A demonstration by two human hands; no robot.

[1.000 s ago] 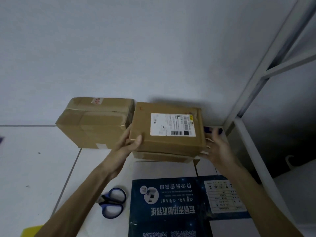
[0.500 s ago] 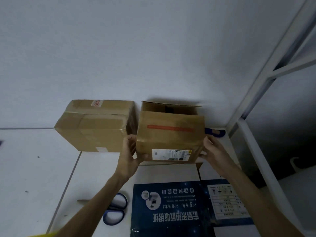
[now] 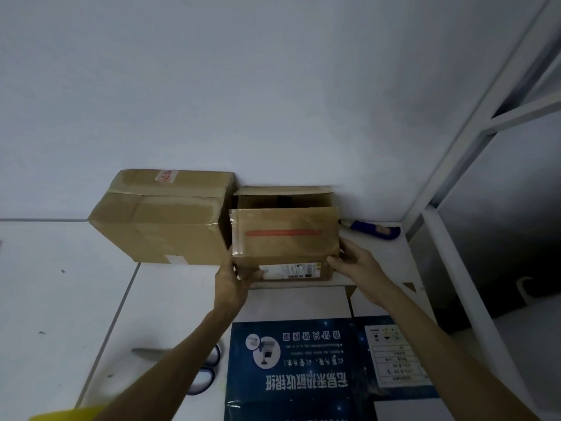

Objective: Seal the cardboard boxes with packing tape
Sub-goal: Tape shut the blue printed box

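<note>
Head view: arms outstretched, left hand [image 3: 232, 282] and right hand [image 3: 359, 265] fingers grasping the box [image 3: 285, 247] sides.

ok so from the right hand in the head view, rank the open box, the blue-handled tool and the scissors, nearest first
1. open box: the right hand holds its right side.
2. blue-handled tool: just past the hand, slightly farther right.
3. scissors: far off to the left, nearer the person.
</note>
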